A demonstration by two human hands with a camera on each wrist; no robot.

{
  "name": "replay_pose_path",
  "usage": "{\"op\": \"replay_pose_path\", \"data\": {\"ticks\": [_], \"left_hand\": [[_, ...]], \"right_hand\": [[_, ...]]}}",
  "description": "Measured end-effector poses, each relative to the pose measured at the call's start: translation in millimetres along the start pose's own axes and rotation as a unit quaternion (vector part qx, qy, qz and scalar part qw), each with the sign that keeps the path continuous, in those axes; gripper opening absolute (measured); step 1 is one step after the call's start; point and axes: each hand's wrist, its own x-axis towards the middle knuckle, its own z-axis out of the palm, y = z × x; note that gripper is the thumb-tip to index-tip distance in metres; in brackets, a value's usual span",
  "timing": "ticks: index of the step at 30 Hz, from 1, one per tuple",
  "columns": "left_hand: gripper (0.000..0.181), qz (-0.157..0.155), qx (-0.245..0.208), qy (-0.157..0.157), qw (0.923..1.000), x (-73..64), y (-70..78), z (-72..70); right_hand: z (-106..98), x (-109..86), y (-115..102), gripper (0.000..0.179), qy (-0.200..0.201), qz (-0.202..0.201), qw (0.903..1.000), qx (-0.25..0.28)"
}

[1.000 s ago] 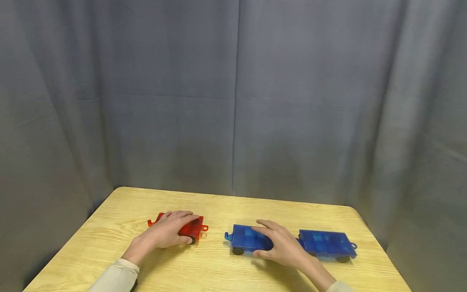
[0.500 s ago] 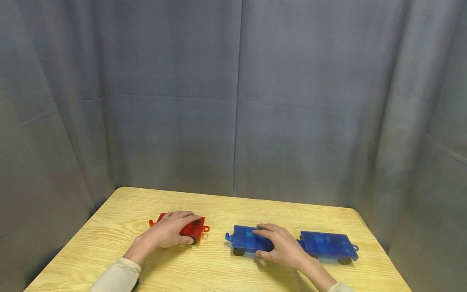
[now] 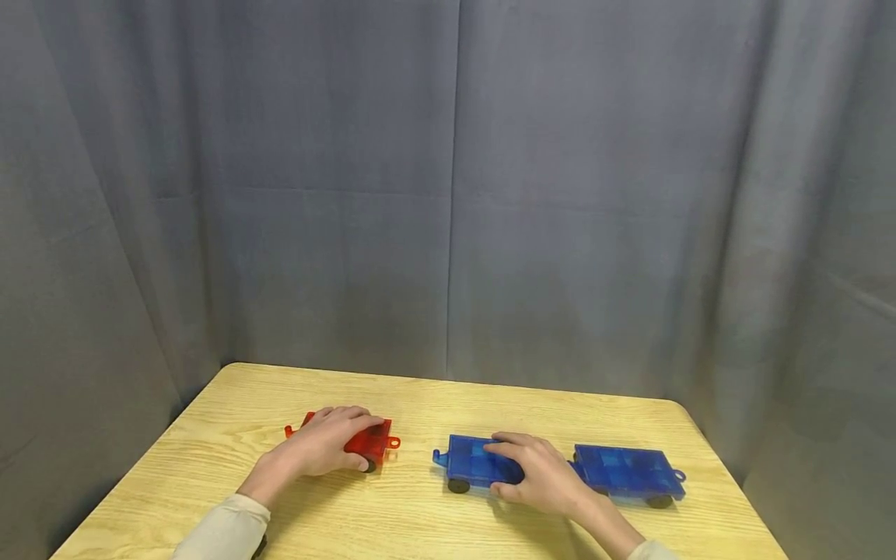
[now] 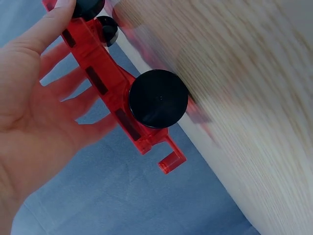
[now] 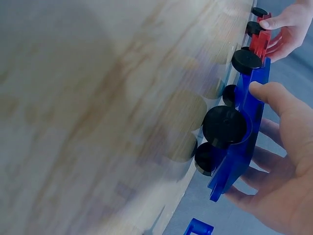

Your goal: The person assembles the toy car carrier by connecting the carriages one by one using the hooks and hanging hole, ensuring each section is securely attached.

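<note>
On the left of the table sits a translucent red toy train car (image 3: 374, 443) with black wheels, a hook at its left end and a ring at its right. My left hand (image 3: 322, 441) grips it from above, thumb on the near side, fingers over the far side. Similarly, my right hand (image 3: 539, 470) holds a translucent blue toy train car (image 3: 469, 460), its thumb (image 5: 266, 93) against the side and fingers behind. This car's hook points left toward the red car's ring, with a gap between them. Its right end is behind my hand in the head view.
A second blue toy train car (image 3: 628, 470) stands right of my right hand, ring end to the right. Its hook (image 5: 199, 227) shows apart from the held car in the right wrist view. Grey curtains (image 3: 448, 194) enclose the wooden table (image 3: 420, 521) at back and sides.
My right hand has lowered slightly onto the blue toy train car since one second ago. The left hand and the toy train cars have stayed in place.
</note>
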Motion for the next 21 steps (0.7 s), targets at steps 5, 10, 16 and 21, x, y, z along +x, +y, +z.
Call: {"op": "replay_pose_path", "data": {"ticks": [5, 10, 16, 21], "left_hand": [[0.070, 0.004, 0.008, 0.002, 1.0000, 0.6, 0.2, -0.4], [0.070, 0.008, 0.008, 0.003, 0.9999, 1.0, 1.0, -1.0], [0.070, 0.021, 0.014, 0.010, 0.9996, 0.1, 1.4, -0.4], [0.068, 0.026, 0.021, 0.014, 0.9993, -0.1, 4.2, -2.3]], "right_hand": [[-0.8, 0.0, -1.3, 0.054, 0.000, -0.002, 1.0000, 0.003], [-1.4, 0.4, -2.1, 0.054, -0.004, -0.002, 1.0000, 0.003], [-0.5, 1.9, -1.4, 0.055, -0.008, -0.003, 1.0000, -0.003], [0.0, 2.7, -1.6, 0.055, -0.006, -0.004, 1.0000, -0.003]]}}
